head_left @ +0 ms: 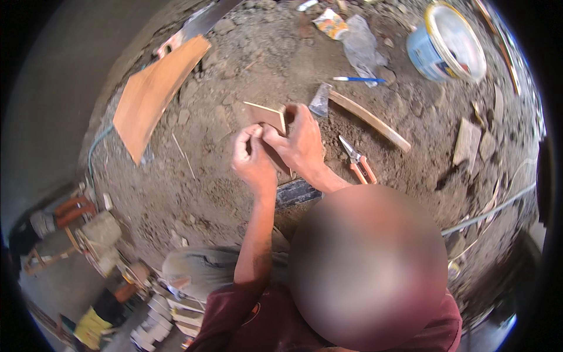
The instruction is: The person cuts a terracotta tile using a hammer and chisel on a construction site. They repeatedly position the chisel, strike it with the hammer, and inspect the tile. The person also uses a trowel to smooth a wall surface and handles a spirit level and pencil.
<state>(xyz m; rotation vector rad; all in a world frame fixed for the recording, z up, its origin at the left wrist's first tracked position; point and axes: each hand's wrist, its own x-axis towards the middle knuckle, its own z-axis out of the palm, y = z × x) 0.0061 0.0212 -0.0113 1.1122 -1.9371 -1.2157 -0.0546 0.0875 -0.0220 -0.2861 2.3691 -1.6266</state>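
Observation:
Both hands meet over the dirt in the middle of the head view, at a small, thin brown wooden board [263, 115] with a pale cut edge. My left hand [252, 157] is closed, thumb and fingertips pinched at the board's near left side. From the right, my right hand [302, 144] wraps the board, thumb across its face and fingers behind the pale edge. Below the hands lies a dark flat block [297, 192], partly covered by my right wrist. Snips [356, 161] with orange handles rest beside my right wrist. A hatchet [366, 119] with a wooden handle lies beyond them.
A curved wooden panel [155, 97] lies at the left, near a handsaw [205, 24]. A blue pen [359, 79], a clear plastic bag [359, 44] and a bucket [427, 50] are at the far right. Wood scraps [467, 141] and stones litter the rough soil.

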